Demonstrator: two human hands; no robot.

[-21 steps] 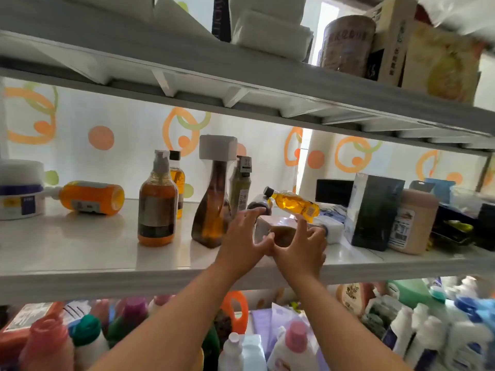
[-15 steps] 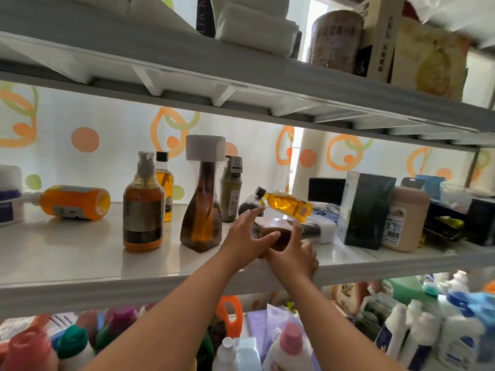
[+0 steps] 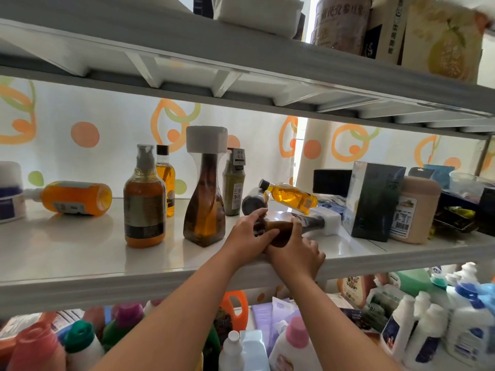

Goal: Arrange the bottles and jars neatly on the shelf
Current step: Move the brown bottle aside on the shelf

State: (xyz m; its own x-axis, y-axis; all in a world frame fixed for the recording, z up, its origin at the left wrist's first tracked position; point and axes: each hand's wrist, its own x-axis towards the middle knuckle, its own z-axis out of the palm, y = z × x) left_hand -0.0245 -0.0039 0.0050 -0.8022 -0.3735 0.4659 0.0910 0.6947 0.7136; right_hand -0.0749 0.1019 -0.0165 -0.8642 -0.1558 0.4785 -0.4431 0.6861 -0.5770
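Observation:
On the white middle shelf [image 3: 80, 253] a twisted brown bottle with a white cap [image 3: 308, 223] lies on its side. My left hand [image 3: 249, 234] and my right hand [image 3: 297, 250] both grip its wide base end near the shelf's front edge. Just to the left an identical twisted bottle [image 3: 205, 188] stands upright. Further left stand an amber pump bottle [image 3: 144, 199] and a small yellow bottle [image 3: 166, 180]. An orange bottle [image 3: 75, 196] lies on its side at far left. A small yellow bottle [image 3: 290, 195] lies tilted behind my hands beside a green bottle [image 3: 234, 183].
A dark green box [image 3: 375, 202] and a beige jar [image 3: 415, 210] stand to the right. A white tub [image 3: 9, 191] sits at the far left. The shelf above [image 3: 241, 62] holds cans and boxes. Many detergent bottles [image 3: 428, 325] crowd the shelf below.
Both hands have pulled the lying twisted bottle toward the shelf's front edge, and its base end now sits lower between my fingers. The view has shifted slightly right.

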